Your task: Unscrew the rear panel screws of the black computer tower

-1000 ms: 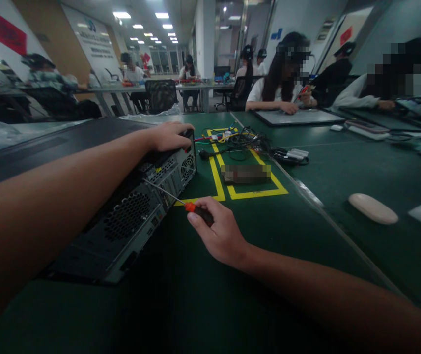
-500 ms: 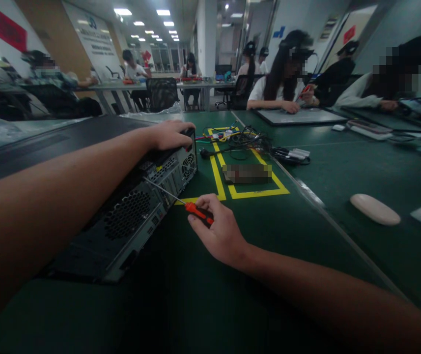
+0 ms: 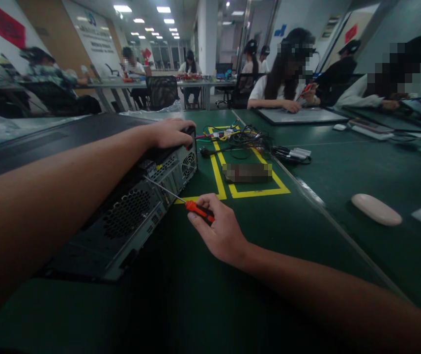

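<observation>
- Right hand (image 3: 222,230): fingers clamped on screwdriver (image 3: 196,209) handle; tip at computer case (image 3: 127,214), contact too small to tell.
- Left hand (image 3: 171,133): on computer case top, far end; cannot tell whether fingers grip.
- Computer case: left side of green worktop (image 3: 287,223).
- Cables (image 3: 249,140): tangled, far, right of computer case.

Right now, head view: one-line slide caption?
Left hand rests on a desktop computer tower; right hand angles an orange-and-black screwdriver at its rear panel.
</observation>
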Motion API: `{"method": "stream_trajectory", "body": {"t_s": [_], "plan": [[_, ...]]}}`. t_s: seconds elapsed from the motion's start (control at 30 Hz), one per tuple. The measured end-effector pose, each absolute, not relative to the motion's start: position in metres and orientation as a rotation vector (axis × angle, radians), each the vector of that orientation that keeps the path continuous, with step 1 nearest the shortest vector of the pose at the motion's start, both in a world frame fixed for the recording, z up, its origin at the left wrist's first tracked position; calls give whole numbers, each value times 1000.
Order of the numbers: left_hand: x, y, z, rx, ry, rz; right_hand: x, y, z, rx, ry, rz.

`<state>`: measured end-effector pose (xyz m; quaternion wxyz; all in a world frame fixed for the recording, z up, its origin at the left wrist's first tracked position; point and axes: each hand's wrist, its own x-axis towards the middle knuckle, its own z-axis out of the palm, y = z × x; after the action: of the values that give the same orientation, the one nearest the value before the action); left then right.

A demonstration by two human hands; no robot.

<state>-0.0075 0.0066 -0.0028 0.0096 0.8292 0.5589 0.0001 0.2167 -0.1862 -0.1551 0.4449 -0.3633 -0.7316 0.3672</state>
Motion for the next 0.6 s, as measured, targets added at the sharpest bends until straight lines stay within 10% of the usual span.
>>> {"method": "stream_trajectory", "body": {"t_s": [0.6], "plan": [[-6,4,-2,2577,1746,-5,218,-187,-149,-935,-1836,893]]}}
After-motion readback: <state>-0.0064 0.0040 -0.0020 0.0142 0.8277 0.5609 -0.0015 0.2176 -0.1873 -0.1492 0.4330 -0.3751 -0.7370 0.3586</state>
